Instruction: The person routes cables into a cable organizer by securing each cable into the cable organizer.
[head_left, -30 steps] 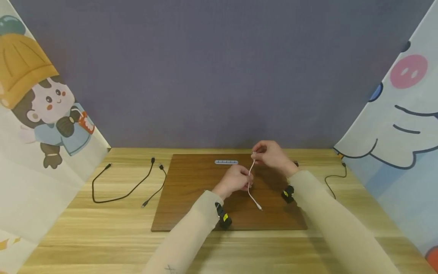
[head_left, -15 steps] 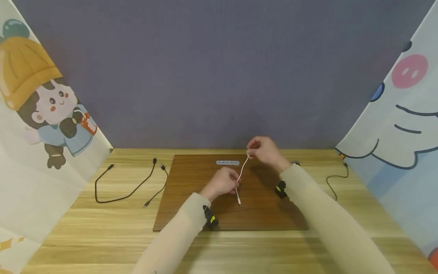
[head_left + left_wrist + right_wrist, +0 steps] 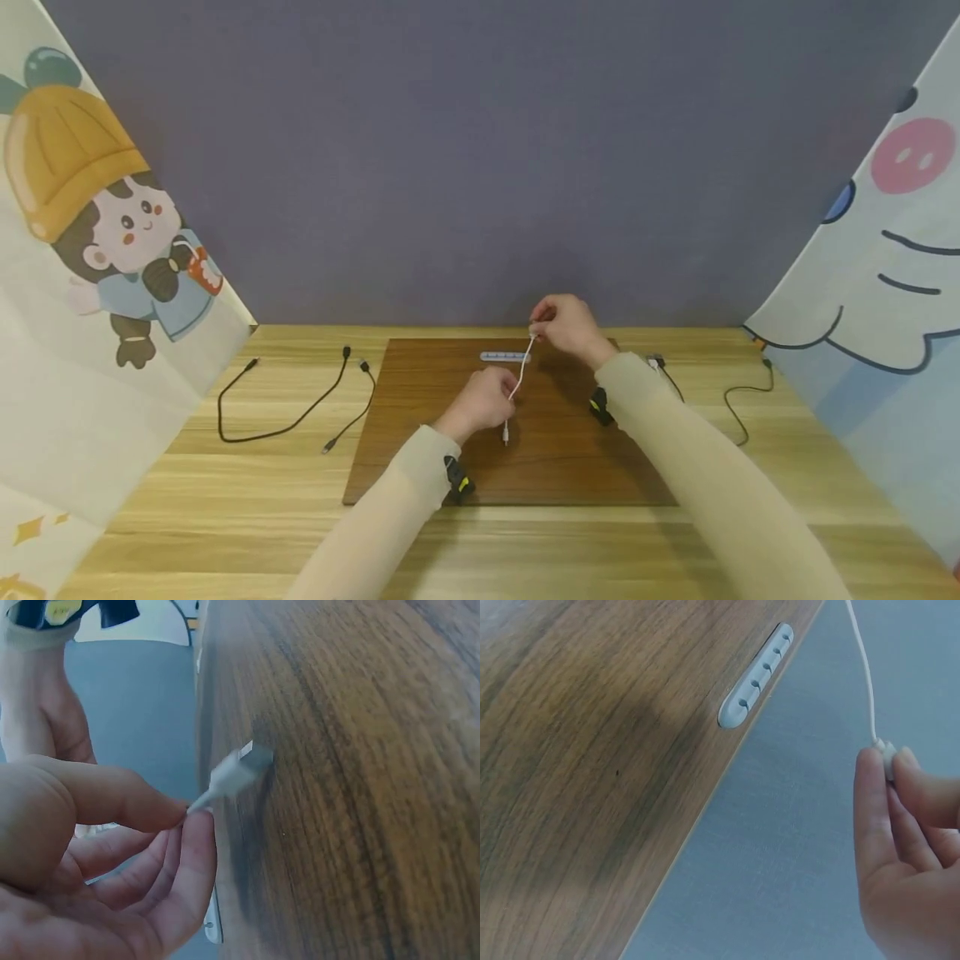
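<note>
A short white USB cable (image 3: 523,365) is stretched between both hands above the brown board. My right hand (image 3: 570,323) pinches its upper plug between thumb and forefinger, as the right wrist view shows. Lower down and to the left, my left hand (image 3: 483,402) pinches the cord just behind the other plug (image 3: 234,774), whose metal end points out past the fingertips over the wood. Behind the hands, a pale cable clip strip (image 3: 756,679) lies near the board's far edge. Its several slots hold nothing.
The brown board (image 3: 420,458) rests on a light wooden table (image 3: 225,533). Two black cables (image 3: 262,437) lie left of it, and another black cable (image 3: 738,388) at the right. Partly behind the right sleeve are further cable ends (image 3: 657,362). A grey panel (image 3: 480,167) stands at the back.
Both hands have moved left with the white cable, bringing the right hand near the clip strip. Less cord hangs below my left hand, which now pinches closer to the lower plug.
</note>
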Demonstrator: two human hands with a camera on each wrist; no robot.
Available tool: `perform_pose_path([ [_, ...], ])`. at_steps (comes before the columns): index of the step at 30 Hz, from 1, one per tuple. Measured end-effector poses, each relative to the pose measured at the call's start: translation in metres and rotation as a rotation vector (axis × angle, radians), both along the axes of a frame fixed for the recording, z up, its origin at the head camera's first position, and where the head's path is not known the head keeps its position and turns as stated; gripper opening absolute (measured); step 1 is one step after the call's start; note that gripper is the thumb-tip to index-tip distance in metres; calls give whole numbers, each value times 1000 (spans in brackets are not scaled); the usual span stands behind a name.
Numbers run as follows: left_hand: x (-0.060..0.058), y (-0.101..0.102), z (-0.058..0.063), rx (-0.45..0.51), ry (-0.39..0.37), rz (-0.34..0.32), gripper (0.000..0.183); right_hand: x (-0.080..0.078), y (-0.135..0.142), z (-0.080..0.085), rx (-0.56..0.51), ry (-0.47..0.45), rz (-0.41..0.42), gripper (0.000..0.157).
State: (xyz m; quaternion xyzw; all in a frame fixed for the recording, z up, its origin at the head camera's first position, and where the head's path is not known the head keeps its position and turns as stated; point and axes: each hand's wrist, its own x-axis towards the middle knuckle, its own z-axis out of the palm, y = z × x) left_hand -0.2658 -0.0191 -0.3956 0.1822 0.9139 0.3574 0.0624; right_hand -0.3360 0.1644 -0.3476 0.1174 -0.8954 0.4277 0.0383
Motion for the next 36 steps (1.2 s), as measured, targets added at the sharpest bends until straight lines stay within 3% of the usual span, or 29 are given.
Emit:
perform_pose_path([
  [6, 4, 2, 1, -111, 36, 11, 37, -8, -11, -3, 29, 18, -10, 10],
  [12, 6, 2, 1, -144, 18, 52, 18, -13, -26, -8, 44, 8, -14, 9],
  [18, 7, 3, 0, -145, 1, 103, 20, -21, -34, -18, 77, 18, -14, 8],
  [26, 4, 3, -2, -215, 54, 102, 18, -31, -42, -31, 95, 24, -38, 9],
  [32, 3, 3, -2, -214, -3, 116, 14, -32, -46, -37, 120, 3, -68, 7],
  [36, 3, 5, -1, -235, -1, 114, 11, -33, -48, -40, 159, 0, -67, 7],
])
